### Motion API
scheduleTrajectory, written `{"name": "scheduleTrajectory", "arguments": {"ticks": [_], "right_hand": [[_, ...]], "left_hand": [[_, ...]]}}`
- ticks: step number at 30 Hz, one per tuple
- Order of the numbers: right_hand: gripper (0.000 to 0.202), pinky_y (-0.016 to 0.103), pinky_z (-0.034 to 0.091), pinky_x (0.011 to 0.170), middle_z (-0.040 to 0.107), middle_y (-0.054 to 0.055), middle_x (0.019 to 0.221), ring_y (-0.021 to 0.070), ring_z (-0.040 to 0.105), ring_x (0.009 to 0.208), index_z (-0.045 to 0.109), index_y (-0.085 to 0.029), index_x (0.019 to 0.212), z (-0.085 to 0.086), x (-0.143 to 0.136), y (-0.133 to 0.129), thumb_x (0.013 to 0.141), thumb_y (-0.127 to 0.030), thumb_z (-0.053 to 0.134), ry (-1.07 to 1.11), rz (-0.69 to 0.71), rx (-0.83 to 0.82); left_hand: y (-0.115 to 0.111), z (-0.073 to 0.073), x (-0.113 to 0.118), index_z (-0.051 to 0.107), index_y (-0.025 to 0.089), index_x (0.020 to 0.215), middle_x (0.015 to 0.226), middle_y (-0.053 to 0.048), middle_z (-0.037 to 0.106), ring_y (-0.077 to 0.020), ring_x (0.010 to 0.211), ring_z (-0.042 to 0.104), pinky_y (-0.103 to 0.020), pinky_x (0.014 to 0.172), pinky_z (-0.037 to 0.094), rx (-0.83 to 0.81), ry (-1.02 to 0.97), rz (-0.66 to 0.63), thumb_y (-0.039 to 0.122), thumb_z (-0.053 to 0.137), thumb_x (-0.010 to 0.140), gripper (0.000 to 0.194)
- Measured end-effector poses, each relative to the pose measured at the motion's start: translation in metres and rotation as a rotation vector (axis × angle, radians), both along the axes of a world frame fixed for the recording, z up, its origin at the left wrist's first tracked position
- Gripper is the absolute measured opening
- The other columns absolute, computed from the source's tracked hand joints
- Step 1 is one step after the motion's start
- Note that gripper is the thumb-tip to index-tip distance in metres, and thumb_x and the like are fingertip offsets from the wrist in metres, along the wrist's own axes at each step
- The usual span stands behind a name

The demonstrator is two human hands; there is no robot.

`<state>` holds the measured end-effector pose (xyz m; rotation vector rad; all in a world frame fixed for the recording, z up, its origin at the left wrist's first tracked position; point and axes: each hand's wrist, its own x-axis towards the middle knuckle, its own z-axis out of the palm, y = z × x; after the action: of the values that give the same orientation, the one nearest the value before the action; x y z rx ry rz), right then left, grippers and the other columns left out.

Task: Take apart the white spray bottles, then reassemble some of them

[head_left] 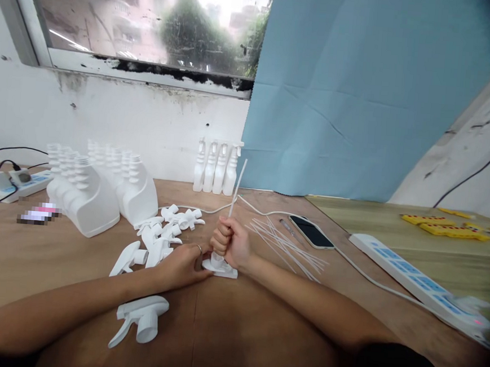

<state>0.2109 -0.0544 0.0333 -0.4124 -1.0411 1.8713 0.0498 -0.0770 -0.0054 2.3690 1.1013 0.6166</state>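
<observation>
My right hand (231,242) is closed in a fist around a thin white plastic tube (239,183), which sticks up above the fingers. Below the fist a white trigger spray head (226,270) lies on the table, its collar mostly hidden. My left hand (187,265) holds that spray head at its left side, with a ring on one finger. Several loose trigger spray heads (169,231) lie in a heap left of my hands. A single spray head (143,318) rests nearer to me, by my left forearm. Several loose tubes (288,246) are spread right of my fist.
White bottles (95,194) stand packed in rows at the left. Several bottles with spray heads (215,169) stand by the wall. A phone (311,232), a pen (288,226), a cable and a power strip (419,279) lie at the right, beyond them yellow pieces (453,229).
</observation>
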Motion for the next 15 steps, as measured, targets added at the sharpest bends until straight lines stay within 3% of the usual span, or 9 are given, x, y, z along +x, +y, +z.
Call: {"name": "scheduleTrajectory", "arguments": {"ticks": [11, 15], "right_hand": [[0.053, 0.017, 0.005, 0.031, 0.014, -0.011, 0.037, 0.0035, 0.008, 0.031, 0.019, -0.021, 0.047, -0.0003, -0.0016, -0.0052, 0.073, -0.038, 0.061, -0.013, -0.104, -0.033], [0.051, 0.017, 0.005, 0.031, 0.014, -0.011, 0.037, 0.0039, 0.006, 0.032, 0.018, -0.022, 0.048, 0.0008, -0.0019, -0.0058, 0.074, -0.038, 0.059, -0.015, -0.156, -0.069]], "left_hand": [[0.0002, -0.0016, -0.0016, 0.057, 0.019, 0.089, 0.062, 0.004, 0.054, -0.0141, 0.057, 0.05, -0.025, 0.055, 0.032, 0.028, 0.015, -0.029, 0.029, 0.064, 0.078, 0.017], [0.0003, -0.0016, -0.0017, 0.06, 0.019, 0.1, 0.063, 0.004, 0.055, -0.0149, 0.059, 0.051, -0.025, 0.055, 0.033, 0.046, 0.026, -0.026, 0.029, 0.064, 0.078, 0.024]]}}
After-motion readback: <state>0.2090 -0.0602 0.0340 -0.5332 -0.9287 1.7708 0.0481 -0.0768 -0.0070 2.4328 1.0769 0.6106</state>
